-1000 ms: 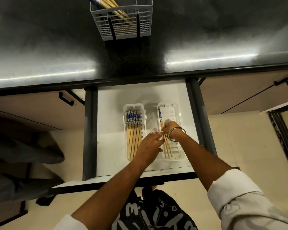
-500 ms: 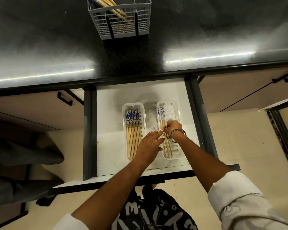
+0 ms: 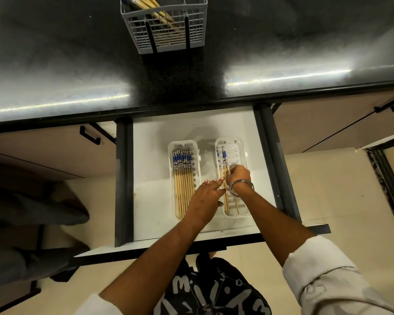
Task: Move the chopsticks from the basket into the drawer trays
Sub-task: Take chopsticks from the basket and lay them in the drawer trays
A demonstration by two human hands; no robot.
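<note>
Open drawer (image 3: 159, 137), white floor, dark side rails, pulled out below a dark glossy tabletop (image 3: 55, 64).

Left tray (image 3: 171, 155): white, slotted; holds a full row of chopsticks (image 3: 183, 178) side by side, blue-patterned ends pointing toward the tabletop.

Right tray (image 3: 243, 151): white, slotted; holds a few chopsticks (image 3: 224, 160) along its left side, same orientation.

Right hand (image 3: 238, 176): over the right tray, fingers curled round the shafts of the chopsticks there; metal bangle (image 3: 241, 188) on the wrist.

Left hand (image 3: 205, 201): between the two trays, fingers straight, tips touching the chopsticks in the right tray just beside the right hand.

Basket (image 3: 168, 28): grey wire, upright at the far edge of the tabletop; more chopsticks (image 3: 155, 9) lean inside.
</note>
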